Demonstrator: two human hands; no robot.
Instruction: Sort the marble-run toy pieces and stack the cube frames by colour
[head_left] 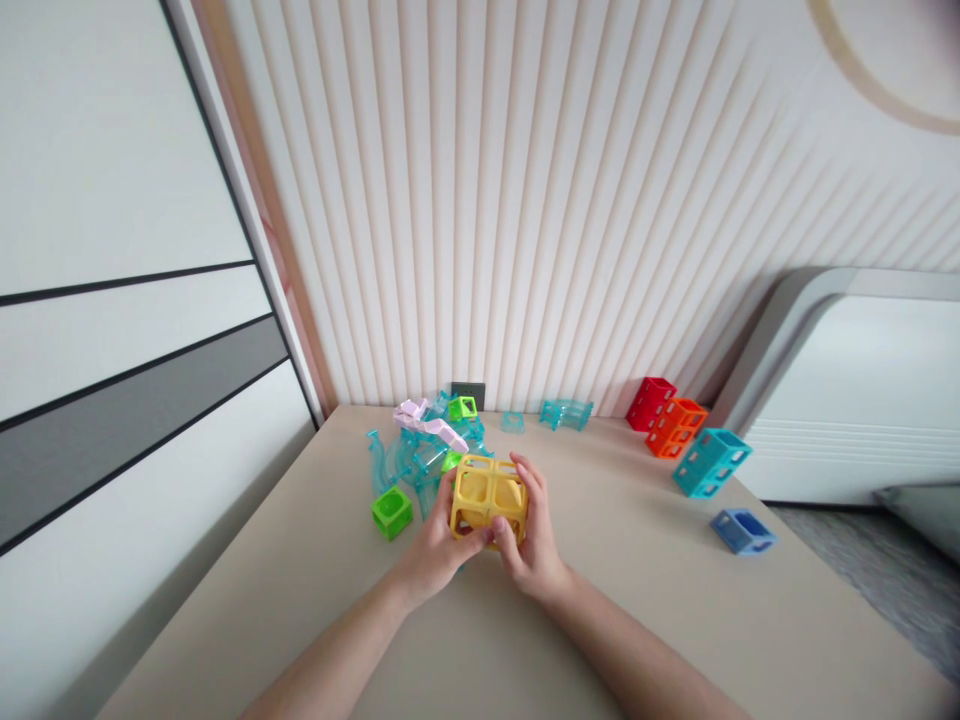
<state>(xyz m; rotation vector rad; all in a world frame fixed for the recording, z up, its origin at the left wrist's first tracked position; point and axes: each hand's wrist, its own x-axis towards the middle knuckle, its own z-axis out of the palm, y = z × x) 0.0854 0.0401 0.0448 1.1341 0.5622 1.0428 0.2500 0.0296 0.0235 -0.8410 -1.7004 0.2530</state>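
Both hands hold a yellow open-frame block (491, 490) above the tabletop, at the middle of the view. My left hand (439, 530) is wrapped round its left side, with the thumb at the lower front. My right hand (534, 535) grips the right side, fingers at the upper edge and thumb near the bottom middle. Rounded yellow shapes show inside the frame. A loose green cube (392, 513) lies left of my left hand. Behind the block is a heap of clear blue track pieces (424, 455), with a pale lilac track piece (431, 424) on top.
Along the table's (600, 600) right side stand a red block (650, 404), an orange block (676, 428), a teal block (712, 463) and a low blue cube (742, 531). A clear blue track piece (566, 414) lies at the back, near the ribbed wall (510, 200).
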